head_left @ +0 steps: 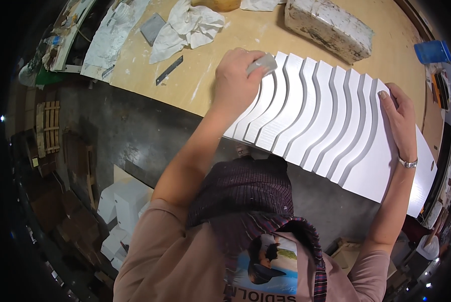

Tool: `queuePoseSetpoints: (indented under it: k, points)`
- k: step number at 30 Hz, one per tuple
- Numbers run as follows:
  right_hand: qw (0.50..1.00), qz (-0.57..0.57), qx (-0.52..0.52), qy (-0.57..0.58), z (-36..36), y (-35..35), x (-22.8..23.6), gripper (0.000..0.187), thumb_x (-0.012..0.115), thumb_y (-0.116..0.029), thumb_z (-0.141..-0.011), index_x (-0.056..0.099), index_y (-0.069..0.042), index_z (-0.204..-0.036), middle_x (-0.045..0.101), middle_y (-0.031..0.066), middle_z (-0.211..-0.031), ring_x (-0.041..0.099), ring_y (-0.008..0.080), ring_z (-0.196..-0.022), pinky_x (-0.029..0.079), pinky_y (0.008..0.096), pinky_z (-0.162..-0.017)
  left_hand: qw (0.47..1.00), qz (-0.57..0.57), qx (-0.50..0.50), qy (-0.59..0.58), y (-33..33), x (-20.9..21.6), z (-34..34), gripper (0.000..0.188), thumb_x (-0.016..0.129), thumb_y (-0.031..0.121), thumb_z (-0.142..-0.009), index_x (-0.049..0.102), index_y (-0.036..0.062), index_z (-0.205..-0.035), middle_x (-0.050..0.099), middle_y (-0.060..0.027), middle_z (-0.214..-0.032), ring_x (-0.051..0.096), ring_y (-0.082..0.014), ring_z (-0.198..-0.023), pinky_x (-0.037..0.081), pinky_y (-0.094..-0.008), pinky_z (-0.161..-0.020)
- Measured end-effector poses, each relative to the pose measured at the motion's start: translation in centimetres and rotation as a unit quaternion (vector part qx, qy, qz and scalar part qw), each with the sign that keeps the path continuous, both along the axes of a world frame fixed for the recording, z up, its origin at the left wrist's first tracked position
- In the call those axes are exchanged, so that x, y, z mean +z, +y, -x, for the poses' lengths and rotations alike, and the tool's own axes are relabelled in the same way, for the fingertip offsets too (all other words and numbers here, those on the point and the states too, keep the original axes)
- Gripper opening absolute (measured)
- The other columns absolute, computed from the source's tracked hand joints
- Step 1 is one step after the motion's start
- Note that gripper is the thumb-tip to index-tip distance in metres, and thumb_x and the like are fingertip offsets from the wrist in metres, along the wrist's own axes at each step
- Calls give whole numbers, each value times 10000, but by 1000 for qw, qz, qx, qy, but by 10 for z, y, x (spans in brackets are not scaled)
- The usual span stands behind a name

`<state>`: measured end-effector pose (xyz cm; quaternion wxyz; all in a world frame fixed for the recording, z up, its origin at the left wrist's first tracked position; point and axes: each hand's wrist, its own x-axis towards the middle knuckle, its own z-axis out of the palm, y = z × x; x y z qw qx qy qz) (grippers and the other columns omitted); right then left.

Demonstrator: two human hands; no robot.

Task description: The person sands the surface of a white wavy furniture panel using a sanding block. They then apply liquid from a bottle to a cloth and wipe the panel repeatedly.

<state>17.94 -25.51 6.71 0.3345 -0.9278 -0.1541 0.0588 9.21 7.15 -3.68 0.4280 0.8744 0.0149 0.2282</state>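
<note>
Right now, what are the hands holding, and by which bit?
The left hand grips a small grey block by its left end. The right hand touches the white grooved panel near its far edge; I can't tell whether it grips it.

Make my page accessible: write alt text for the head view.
A person's left hand holds a small grey block at the left end of a wavy-grooved white panel; the right hand rests on it toward the right. The panel overhangs a tan table.

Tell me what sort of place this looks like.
Likely a workshop: the left hand holds a grey block at a white panel with wavy grooves, and the smudged wooden tabletop bears a crumpled white cloth.
</note>
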Motion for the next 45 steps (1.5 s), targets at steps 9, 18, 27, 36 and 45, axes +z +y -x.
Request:
queuePoseSetpoints:
  k: [9, 18, 27, 36, 45]
  points:
    - [1000, 9, 5, -9, -1, -4, -2, 339, 652, -286, -953, 629, 52, -931, 477, 6, -681, 393, 96, -654, 335, 274, -593, 1000, 12, 7, 6, -2, -2, -10, 259, 692, 32, -809, 704, -14, -1064, 667, -147, -938, 643, -267, -846, 506, -339, -774]
    - [1000, -10, 2, -17, -2, -2, -2, 343, 668, -295, -942, 621, 44, -916, 445, 5, -679, 373, 100, -653, 328, 276, -590, 998, -64, 15, -22, 4, -3, -44, 265, 689, 105, -803, 715, 8, -1049, 661, -146, -915, 620, -304, -879, 486, -385, -801]
    - [999, 18, 4, -48, 2, -1, 3, 316, 653, -259, -926, 616, 55, -927, 422, 30, -669, 358, 118, -643, 319, 297, -589, 996, -48, 64, -29, 52, -9, -24, 301, 718, 101, -802, 708, 0, -1086, 697, -154, -1010, 670, -289, -932, 517, -356, -857]
    - [999, 26, -3, -34, 2, 6, 6, 294, 648, -229, -912, 632, 61, -961, 430, 31, -665, 360, 117, -638, 321, 301, -584, 951, -72, 300, 13, 245, -29, -32, 337, 748, 165, -782, 733, 40, -1094, 718, -175, -1080, 679, -335, -1007, 509, -378, -901]
    - [999, 34, -29, -22, 2, 8, 7, 289, 644, -197, -906, 633, 77, -993, 457, 37, -680, 387, 123, -637, 333, 298, -588, 883, -232, 401, 73, 348, -14, -60, 358, 704, 157, -819, 717, 71, -1167, 721, -177, -1069, 685, -350, -987, 519, -402, -896]
